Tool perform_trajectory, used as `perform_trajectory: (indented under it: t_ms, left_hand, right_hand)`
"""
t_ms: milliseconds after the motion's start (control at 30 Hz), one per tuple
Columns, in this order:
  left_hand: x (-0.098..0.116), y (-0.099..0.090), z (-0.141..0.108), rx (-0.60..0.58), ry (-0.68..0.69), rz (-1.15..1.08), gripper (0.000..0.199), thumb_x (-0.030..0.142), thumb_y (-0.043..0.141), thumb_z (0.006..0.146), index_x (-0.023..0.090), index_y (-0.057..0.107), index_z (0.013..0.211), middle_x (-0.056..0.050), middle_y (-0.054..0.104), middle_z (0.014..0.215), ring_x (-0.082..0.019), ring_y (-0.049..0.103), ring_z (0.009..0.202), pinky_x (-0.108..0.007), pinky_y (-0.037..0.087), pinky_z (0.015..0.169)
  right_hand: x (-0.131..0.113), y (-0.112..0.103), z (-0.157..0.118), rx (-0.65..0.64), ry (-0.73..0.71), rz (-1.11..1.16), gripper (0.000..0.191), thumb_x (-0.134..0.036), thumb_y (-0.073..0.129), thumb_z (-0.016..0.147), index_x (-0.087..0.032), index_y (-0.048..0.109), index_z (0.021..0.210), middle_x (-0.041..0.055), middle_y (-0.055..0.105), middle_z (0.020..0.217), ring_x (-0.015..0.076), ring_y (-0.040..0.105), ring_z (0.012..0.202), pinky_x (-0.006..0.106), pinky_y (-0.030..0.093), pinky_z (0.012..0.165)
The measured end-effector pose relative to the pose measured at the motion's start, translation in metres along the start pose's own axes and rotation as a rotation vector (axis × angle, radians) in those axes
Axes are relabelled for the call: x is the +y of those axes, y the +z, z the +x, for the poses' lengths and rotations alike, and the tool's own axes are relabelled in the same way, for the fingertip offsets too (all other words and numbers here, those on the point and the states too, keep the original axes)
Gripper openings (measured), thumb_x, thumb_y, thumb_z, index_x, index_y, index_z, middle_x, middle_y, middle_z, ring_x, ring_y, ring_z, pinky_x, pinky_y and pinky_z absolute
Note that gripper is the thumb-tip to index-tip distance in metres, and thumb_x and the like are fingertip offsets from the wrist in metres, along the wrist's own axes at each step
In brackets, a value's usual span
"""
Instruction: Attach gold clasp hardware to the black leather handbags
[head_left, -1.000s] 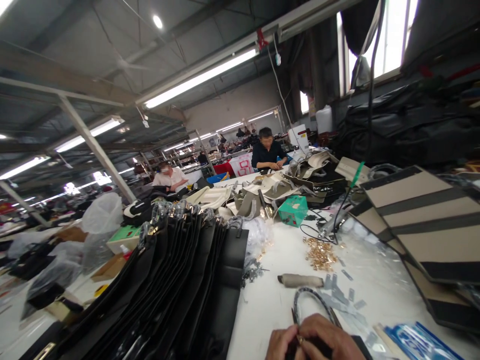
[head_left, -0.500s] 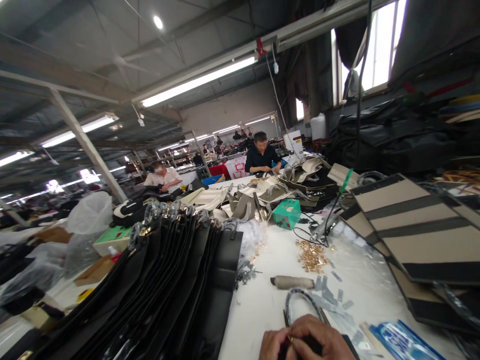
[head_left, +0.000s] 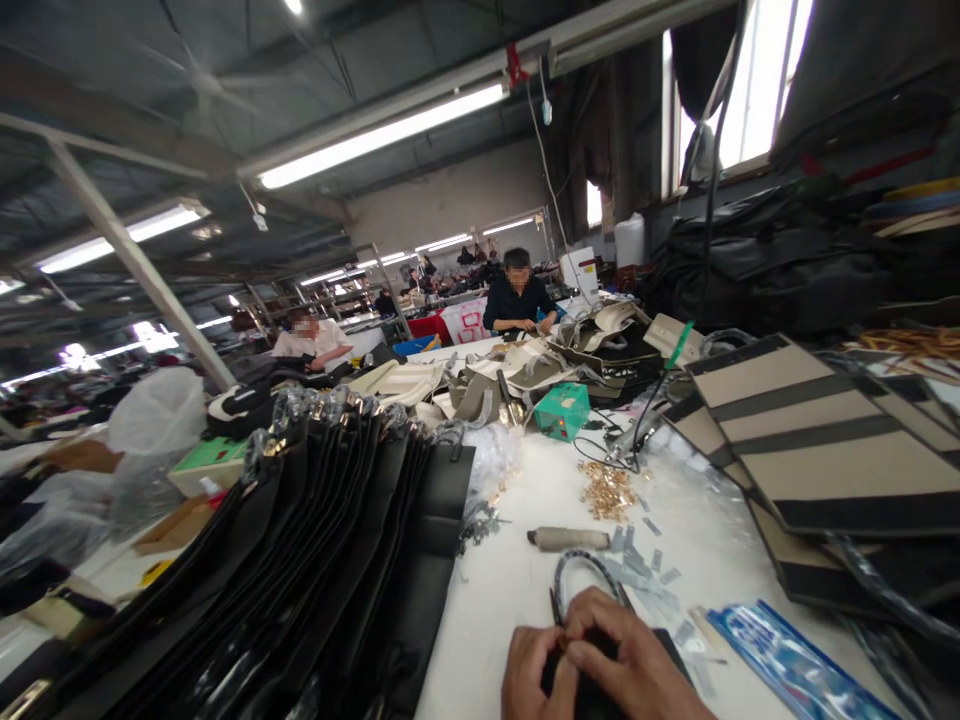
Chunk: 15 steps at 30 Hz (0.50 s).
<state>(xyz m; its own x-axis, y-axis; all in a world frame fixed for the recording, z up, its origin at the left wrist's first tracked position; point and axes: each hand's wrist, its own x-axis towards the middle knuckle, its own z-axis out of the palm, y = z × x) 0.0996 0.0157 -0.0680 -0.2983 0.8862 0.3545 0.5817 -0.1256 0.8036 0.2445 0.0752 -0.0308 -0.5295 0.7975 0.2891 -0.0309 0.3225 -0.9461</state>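
Observation:
At the bottom of the head view, my left hand (head_left: 534,668) and my right hand (head_left: 634,655) meet with their fingertips pinched together. Both hold a black bag (head_left: 596,690), mostly covered by the fingers. Its looped handle (head_left: 576,562), wrapped in clear plastic, arches up beyond the knuckles. A small gold-coloured bit shows between the fingertips, too hidden to name. Just past the handle lies a grey-beige roll (head_left: 568,539). Flat grey metal strips (head_left: 637,575) are scattered beside it, and a pile of small gold-coloured metal pieces (head_left: 606,490) lies farther back.
Black bags (head_left: 322,560) stand in a tight row on the left. Beige-and-black panels (head_left: 810,440) are stacked at right, near a blue packet (head_left: 795,655). A green box (head_left: 562,411) sits mid-table before heaped beige pieces. Two people (head_left: 519,295) work farther back.
The view has shifted slightly, so hands and table things appear a little higher and farther left. Both hands stay together on the bag; the gold-coloured bit is more covered now.

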Motion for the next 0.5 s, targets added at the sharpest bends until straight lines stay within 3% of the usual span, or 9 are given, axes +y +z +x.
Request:
perform_trajectory:
  t_ms: [100,200,367,500]
  left_hand:
    - [0.021,-0.013,0.002,-0.130,-0.100,-0.055,0.027,0.041,0.055,0.089,0.019,0.069,0.094,-0.006,0.067,0.092,-0.021,0.063,0.089,-0.034,0.050,0.084]
    - [0.027,-0.018,0.005,-0.131,-0.143,-0.088,0.023,0.037,0.056,0.090,0.019,0.068,0.099,-0.005,0.067,0.095,-0.020,0.062,0.093,-0.035,0.049,0.087]
    - [0.024,-0.018,0.006,-0.149,-0.127,-0.188,0.024,0.032,0.053,0.092,0.020,0.068,0.106,-0.006,0.067,0.104,-0.020,0.062,0.100,-0.035,0.048,0.092]
    - [0.026,-0.020,0.006,-0.132,-0.118,-0.190,0.023,0.031,0.052,0.092,0.020,0.070,0.101,-0.007,0.068,0.101,-0.021,0.063,0.098,-0.035,0.049,0.091]
  right_hand:
    - [-0.005,-0.003,-0.002,0.012,-0.013,-0.001,0.022,-0.037,0.059,0.091,-0.019,0.060,0.079,0.0030,0.062,0.088,0.0187,0.059,0.086,0.030,0.046,0.082]
    - [-0.005,-0.006,-0.001,-0.005,-0.028,-0.024,0.024,-0.039,0.056,0.094,-0.020,0.065,0.083,0.0043,0.064,0.093,0.0192,0.060,0.091,0.031,0.047,0.087]
    - [-0.001,-0.007,-0.003,0.066,0.012,-0.063,0.025,-0.037,0.050,0.097,-0.023,0.068,0.107,0.0054,0.065,0.106,0.0204,0.060,0.101,0.033,0.046,0.093]
    - [0.000,-0.004,-0.003,0.046,0.018,-0.102,0.022,-0.034,0.052,0.096,-0.022,0.070,0.099,0.0048,0.067,0.096,0.0204,0.062,0.093,0.032,0.048,0.087]
